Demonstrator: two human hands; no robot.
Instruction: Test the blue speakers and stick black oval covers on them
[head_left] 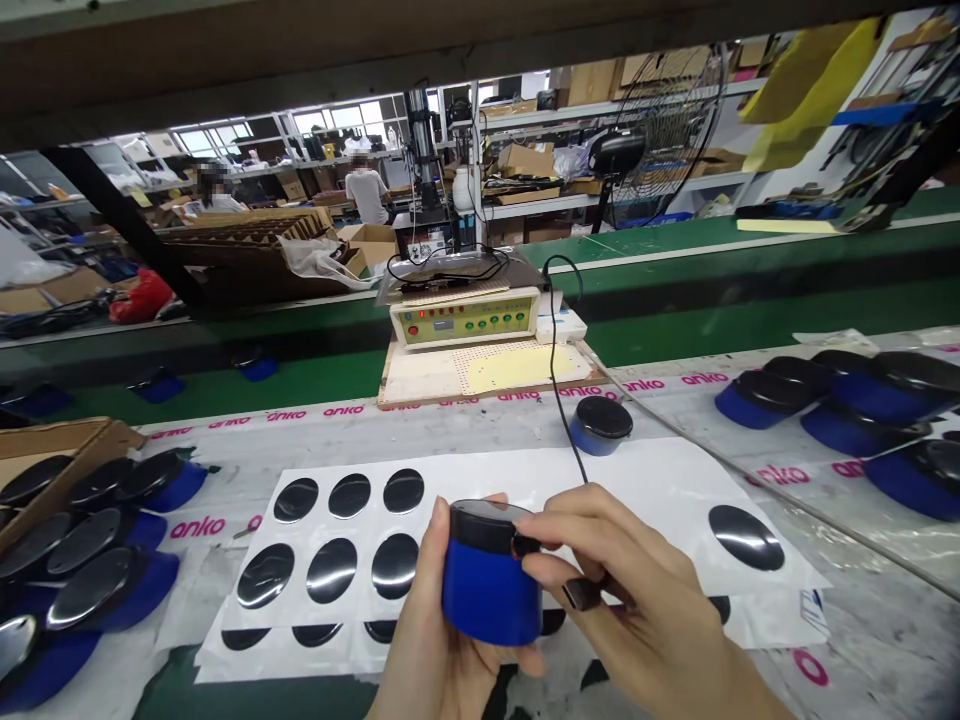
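Observation:
My left hand (431, 635) is wrapped around a blue round housing (491, 590) with a black top, held slightly tilted above the white sheet. At the right side of its black rim, the thumb and forefinger of my right hand (622, 590) pinch a small black part (525, 545); its exact kind is too small to tell. A dark band sits on my right thumb. Under and beside my hands lies the white backing sheet (517, 470) with glossy black round stickers (331, 570) in rows at the left. A lone black sticker (746, 537) is at the right.
Behind the sheet stands another blue housing (601, 425). More blue housings cluster at left (112, 585) and right (885, 390), beside a cardboard box (112, 440) at left. A control box (465, 318) on a board trails a black cable. Beyond runs a green conveyor (330, 375).

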